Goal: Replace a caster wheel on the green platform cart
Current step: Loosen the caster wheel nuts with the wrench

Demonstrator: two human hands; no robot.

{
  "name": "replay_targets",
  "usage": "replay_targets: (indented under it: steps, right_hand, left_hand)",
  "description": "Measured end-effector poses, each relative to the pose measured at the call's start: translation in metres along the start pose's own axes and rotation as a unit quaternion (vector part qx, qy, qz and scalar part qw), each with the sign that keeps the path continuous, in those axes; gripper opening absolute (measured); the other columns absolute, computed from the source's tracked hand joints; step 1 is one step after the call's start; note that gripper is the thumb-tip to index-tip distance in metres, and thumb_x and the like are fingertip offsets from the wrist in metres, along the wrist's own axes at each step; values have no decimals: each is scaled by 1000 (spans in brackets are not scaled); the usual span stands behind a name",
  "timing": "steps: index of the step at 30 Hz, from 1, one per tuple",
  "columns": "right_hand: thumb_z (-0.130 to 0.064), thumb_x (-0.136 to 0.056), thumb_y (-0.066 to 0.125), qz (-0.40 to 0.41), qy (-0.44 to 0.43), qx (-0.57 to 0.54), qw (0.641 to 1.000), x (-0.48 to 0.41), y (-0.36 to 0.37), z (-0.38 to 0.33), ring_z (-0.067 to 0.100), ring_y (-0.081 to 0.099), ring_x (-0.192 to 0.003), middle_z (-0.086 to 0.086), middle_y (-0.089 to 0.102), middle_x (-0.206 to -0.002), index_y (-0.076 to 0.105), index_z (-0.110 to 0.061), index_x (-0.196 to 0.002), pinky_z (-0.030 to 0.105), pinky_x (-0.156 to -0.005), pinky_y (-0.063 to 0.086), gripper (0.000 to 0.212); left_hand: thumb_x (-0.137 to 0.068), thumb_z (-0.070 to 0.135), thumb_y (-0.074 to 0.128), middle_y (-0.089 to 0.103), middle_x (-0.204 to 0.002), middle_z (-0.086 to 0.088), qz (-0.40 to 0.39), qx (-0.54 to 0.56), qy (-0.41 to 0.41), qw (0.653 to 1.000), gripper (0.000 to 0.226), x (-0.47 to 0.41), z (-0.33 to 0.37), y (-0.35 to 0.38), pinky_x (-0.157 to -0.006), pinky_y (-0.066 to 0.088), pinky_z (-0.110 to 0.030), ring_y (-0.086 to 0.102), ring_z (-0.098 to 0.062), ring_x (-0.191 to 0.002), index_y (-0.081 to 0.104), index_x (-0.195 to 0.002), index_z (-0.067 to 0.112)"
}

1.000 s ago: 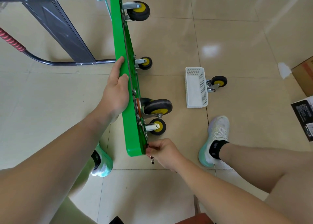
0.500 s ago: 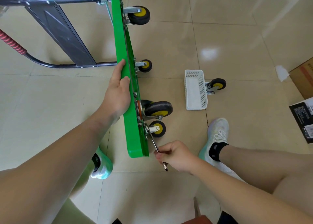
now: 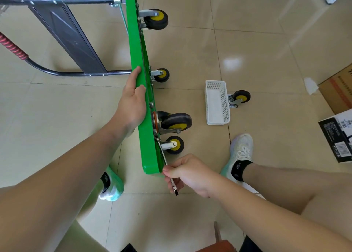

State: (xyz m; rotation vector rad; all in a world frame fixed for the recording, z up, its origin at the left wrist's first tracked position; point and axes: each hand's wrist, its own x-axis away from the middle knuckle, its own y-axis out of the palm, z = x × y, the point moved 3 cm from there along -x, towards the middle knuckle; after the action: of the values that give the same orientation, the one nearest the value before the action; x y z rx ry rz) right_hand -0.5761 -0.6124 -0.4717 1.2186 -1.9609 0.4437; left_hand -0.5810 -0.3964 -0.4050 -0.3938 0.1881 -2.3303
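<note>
Left hand (image 3: 133, 103) grips green cart (image 3: 147, 147) edge; right hand (image 3: 188, 173) pinches wrench (image 3: 173, 184) at corner caster (image 3: 174, 144). I judge bolting unfinished; loose caster (image 3: 240, 98) on floor.

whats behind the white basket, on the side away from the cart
A loose caster wheel with black tyre and yellow hub lies on the floor close beside the white perforated plastic basket's far wall. That wall covers part of its metal mounting bracket.

The flat plastic cart deck (image 3: 148, 147) is bright green; its rubber caster wheels (image 3: 176, 121) are black with yellow hubs. The perforated plastic basket (image 3: 217, 103) is white. The ribbed handle grip (image 3: 11, 46) is red, dark-striped. My ankle socks (image 3: 239, 169) are black.
</note>
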Motion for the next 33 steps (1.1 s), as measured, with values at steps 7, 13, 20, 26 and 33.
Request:
replay_targets:
  steps: [7,13,20,26,33]
  right_hand:
    - [-16,-93,73,0,9,22,1000,-4,0,5,16,67,-56,2,71,-66,75,0,-95,29,-58,56,17]
    - [-11,-93,71,-28,1,-4,1000,-12,3,11,18,67,-56,4,71,-65,75,-2,-88,29,-56,58,11]
    - [-23,-93,72,52,-64,157,984,-39,-9,31,1,62,-62,-10,73,-71,80,-26,-90,13,-63,48,9]
    - [-3,-90,72,60,-100,59,991,-64,2,37,22,71,-107,10,75,-115,70,-7,-125,31,-97,56,34]
    - [-14,-92,73,78,-102,19,991,-43,-12,49,1,65,-76,-11,78,-89,78,-45,-88,20,-81,53,32]
  left_hand:
    - [-105,21,28,55,-119,25,2,9,-6,1000,56,0,1,1,-83,58,-32,60,-4,-85,28,-155,46]
    - [-105,21,28,54,-121,25,5,4,1,1000,55,1,0,0,-82,57,-28,61,2,-84,29,-155,46]
    - [-105,21,28,55,-128,19,5,3,3,1000,55,0,0,1,-87,57,-35,62,-2,-88,29,-155,46]
    - [-105,22,29,57,-130,14,1,2,1,1000,55,-2,-2,1,-95,55,-48,64,-23,-98,28,-155,46]
    - [-106,22,28,60,-119,17,-5,5,-3,1000,55,-1,-1,1,-92,57,-49,63,-16,-92,27,-155,47]
